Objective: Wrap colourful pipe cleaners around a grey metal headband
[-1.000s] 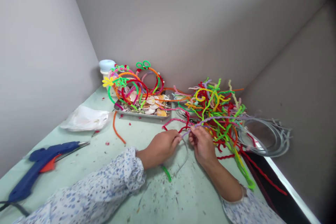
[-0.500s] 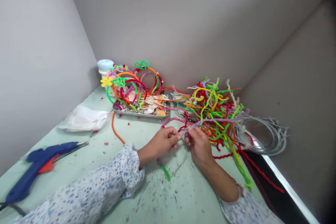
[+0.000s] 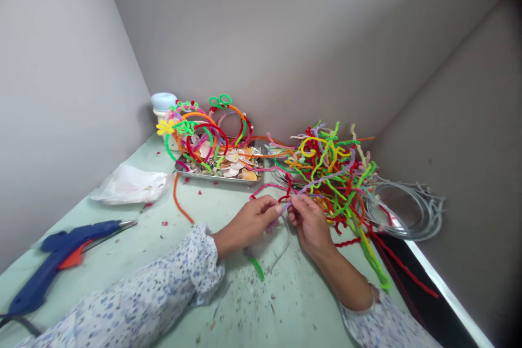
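Remotely, I'm watching a pale-green counter (image 3: 220,201) where a rectangular metal tray (image 3: 220,177) is sitting. At the tray's near right, the left hand (image 3: 255,220) and right hand (image 3: 310,223) are pinching a fuzzy lilac pipe cleaner (image 3: 326,179), each grip narrow, presumably steadying it near thin grey wire (image 3: 287,238).

The left hand (image 3: 250,222) and right hand (image 3: 313,225) pinched a purple fuzzy strand (image 3: 325,179) between thumb and fingers, fingertips just apart. The strand's free length extended over a multicoloured pile (image 3: 338,196) of similar strands. A coil of clear tubing or wire (image 3: 435,223) lay beside the pile. Fuzzy hoops (image 3: 196,115) stood at a metal tray (image 3: 218,176) containing shells (image 3: 231,172). A blue glue gun (image 3: 44,272) lay on the left of the table (image 3: 163,250).
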Tool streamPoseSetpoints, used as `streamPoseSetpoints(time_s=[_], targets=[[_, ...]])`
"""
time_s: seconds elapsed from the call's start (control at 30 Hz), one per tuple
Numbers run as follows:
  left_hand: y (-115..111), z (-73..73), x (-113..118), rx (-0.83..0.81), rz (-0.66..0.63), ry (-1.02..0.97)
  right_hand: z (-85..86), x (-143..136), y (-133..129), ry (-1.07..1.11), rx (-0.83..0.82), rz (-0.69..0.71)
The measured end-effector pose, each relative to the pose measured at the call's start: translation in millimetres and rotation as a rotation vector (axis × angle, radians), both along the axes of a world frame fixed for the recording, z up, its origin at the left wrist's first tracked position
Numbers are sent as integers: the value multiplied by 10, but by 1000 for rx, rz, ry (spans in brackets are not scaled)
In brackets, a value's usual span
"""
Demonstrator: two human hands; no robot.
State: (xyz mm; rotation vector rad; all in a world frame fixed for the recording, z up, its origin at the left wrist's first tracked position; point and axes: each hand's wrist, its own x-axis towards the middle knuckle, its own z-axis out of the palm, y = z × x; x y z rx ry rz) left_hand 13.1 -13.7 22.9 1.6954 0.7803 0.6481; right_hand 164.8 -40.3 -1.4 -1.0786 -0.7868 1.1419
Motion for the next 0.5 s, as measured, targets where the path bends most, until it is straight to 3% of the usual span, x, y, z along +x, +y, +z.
streamPoseSetpoints(time_s=[0.07,0.17,0.37,0.5], targets=[[43,-19,21,-205,-47,-143,-28,-10,-15,-61,36,38],[82,-34,28,-349,-27,-210,-58,-28,-37,-125,57,71],[86,-22,11,-377,47,-139,-14,10,-20,61,42,34],[79,-56,18,-279,12,-66,11,28,-1,76,27,-53]])
